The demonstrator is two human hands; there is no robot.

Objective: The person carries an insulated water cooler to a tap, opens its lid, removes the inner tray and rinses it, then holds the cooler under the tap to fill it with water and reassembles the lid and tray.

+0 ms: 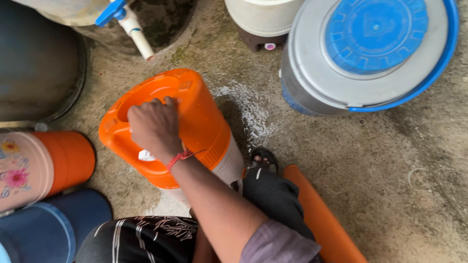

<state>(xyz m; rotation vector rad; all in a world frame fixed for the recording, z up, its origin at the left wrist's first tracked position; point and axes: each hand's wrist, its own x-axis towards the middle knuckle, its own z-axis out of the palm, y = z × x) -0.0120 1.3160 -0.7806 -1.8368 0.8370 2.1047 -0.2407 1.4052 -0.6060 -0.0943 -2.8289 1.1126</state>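
On wet concrete before our knees, an orange jug (195, 117) with a white lower band lies tilted. Our right hand (155, 127) rests on its base, fingers curled around a white cloth (146, 156), mostly hidden. Left hand out of view. Left of it, a floral-printed orange-and-cream cooler (39, 163); upper right, a grey drum with a blue lid (375, 36), edge cut off.
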